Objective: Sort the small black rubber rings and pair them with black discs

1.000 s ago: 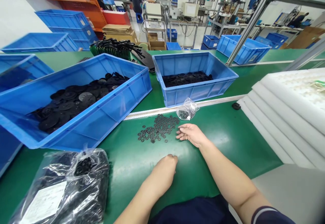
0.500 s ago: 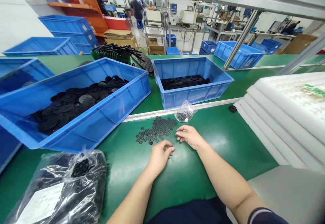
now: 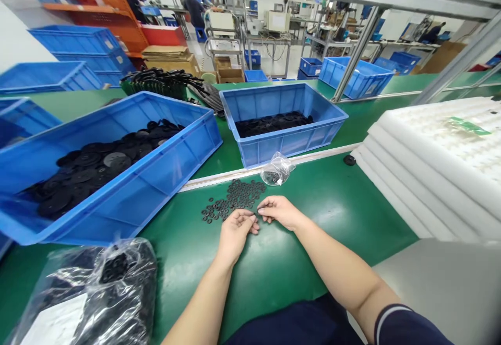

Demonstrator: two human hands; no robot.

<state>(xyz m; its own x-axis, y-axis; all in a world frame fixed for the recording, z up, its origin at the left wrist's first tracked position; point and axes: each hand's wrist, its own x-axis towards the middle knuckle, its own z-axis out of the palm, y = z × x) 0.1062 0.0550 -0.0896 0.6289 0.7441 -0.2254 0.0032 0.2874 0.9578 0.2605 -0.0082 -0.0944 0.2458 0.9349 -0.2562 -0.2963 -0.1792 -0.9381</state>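
Note:
My left hand (image 3: 238,230) is closed in a pinch at the near edge of a spread of small black rings (image 3: 240,193) on the green table (image 3: 188,261). Thumb and fingertips press together, and what they hold is too small to make out. Close beside it on the right, my right hand (image 3: 277,212) also pinches, its fingertips almost meeting those of the left. Anything between them is hidden. Just beyond the hands lies a clear plastic bag (image 3: 278,168) with some dark small parts inside.
Two blue bins (image 3: 176,170) (image 3: 289,146) with black discs stand behind the rings. A large plastic bag of black parts (image 3: 129,293) lies at front left. White foam sheets (image 3: 415,178) are stacked at right, near a black round part (image 3: 349,160). A person (image 3: 193,11) is far back.
My right hand has moved left and down toward my left hand, so their fingertips are now close together. The whole view has shifted slightly.

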